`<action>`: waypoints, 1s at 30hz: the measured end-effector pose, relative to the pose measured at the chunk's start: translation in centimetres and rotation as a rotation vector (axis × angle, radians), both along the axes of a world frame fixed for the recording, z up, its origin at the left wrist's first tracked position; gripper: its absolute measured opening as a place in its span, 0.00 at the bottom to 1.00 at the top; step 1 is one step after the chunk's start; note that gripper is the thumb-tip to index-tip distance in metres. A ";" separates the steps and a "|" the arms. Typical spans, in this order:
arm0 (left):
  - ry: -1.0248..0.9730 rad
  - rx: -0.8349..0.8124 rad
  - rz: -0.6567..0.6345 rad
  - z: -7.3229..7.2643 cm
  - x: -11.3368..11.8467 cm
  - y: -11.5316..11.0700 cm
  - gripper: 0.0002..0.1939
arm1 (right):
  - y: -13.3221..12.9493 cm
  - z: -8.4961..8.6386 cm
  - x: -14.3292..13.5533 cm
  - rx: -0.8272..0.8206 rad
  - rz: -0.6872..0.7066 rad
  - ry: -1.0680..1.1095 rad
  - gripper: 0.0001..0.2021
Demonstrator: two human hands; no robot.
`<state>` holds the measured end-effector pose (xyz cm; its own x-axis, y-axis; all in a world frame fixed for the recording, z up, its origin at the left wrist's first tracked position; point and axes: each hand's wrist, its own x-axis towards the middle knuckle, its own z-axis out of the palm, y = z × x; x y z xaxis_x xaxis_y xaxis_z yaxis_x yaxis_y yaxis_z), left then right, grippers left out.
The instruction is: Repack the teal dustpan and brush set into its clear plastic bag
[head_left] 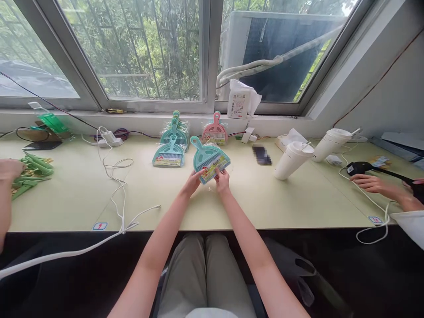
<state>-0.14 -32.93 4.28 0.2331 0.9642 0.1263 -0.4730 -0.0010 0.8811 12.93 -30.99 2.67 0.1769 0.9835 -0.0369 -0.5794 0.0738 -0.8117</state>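
Note:
Between my two hands is a teal mini dustpan and brush set point(208, 155), tilted, with a printed label along its lower edge and clear wrapping. My left hand point(192, 183) grips its lower left corner. My right hand point(221, 179) pinches the bottom edge near the label's middle. Just left of it, another teal dustpan set point(168, 153) rests on the table in front of a row of several teal sets point(175, 131). Behind it to the right stands a pink dustpan set point(215, 131).
White cups point(293, 161) stand to the right, near a phone point(261, 154). A white cable point(121, 194) winds across the table point(251, 207) at left. One person's hand point(11, 170) is by green pods point(36, 170); another's hand point(374, 182) is near a black object point(359, 168).

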 end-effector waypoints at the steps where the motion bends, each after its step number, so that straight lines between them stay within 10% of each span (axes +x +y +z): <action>1: 0.008 -0.013 -0.002 0.0 0.1 -0.1 0.26 | 0.0 0.0 0.0 -0.003 -0.006 -0.004 0.21; 15: 0.094 -0.012 -0.042 -0.1 1.2 -0.5 0.28 | 0.4 -0.7 0.4 0.034 -0.042 0.050 0.19; 23: -0.176 -0.002 0.070 1.2 -1.9 -0.2 0.45 | 0.2 -0.4 0.0 0.013 0.106 -0.004 0.18; 30: -0.397 -0.178 0.055 0.6 -3.2 0.6 0.40 | -0.9 0.2 -0.7 0.028 0.242 -0.032 0.20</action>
